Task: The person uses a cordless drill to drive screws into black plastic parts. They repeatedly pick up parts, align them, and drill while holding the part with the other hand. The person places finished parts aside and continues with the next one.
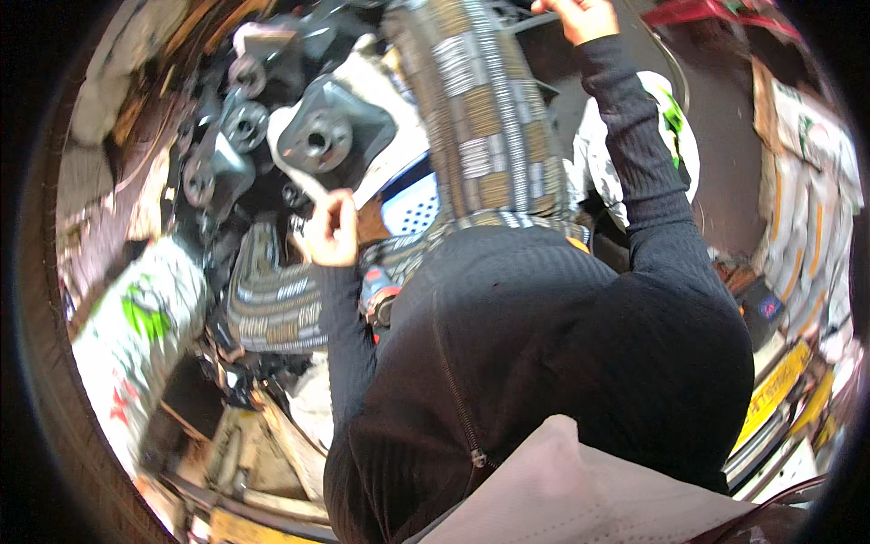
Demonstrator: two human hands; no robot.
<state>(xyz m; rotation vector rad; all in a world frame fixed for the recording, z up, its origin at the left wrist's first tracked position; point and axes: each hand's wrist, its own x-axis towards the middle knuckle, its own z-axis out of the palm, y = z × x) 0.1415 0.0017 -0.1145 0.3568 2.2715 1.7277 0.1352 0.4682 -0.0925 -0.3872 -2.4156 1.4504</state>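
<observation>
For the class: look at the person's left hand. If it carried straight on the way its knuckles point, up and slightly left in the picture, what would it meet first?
Probably the grey metal bracket with a round hub, just above the left hand; depth is unclear.

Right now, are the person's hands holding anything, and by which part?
The left hand pinches the edge of the white plastic panel. The right hand grips a dark part at the top; which part cannot be told.
</observation>
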